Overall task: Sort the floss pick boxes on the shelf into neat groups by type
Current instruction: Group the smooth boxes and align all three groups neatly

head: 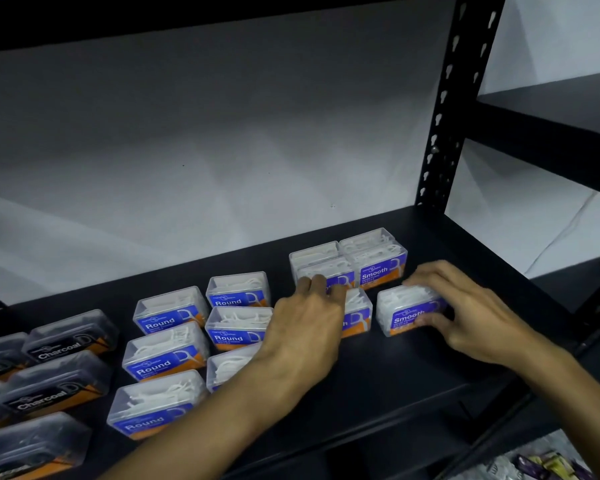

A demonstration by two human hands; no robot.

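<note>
while the person leans over a black shelf [413,368], three kinds of clear floss pick boxes sit in clusters by label. at the far left lie the dark charcoal boxes [54,389]. in the middle stand the blue round boxes [163,355], two columns side by side, one partly hidden under the left forearm. toward the right back sit four smooth boxes [378,265] pressed together in a tight block.

the left hand [305,320] reaches forward, its fingers bent over the front of that block and over a fifth smooth box [357,311] just in front of it; it seems to be steadying or nudging them, though a firm grip cannot be seen. the right hand [465,313] holds a sixth smooth box [407,311], thumb on the near side and fingers curled over the top. that box stands just beside the fifth, slightly apart, probably being slid in to close the row so the smooth group matches the others. sorting looks almost finished.
</note>
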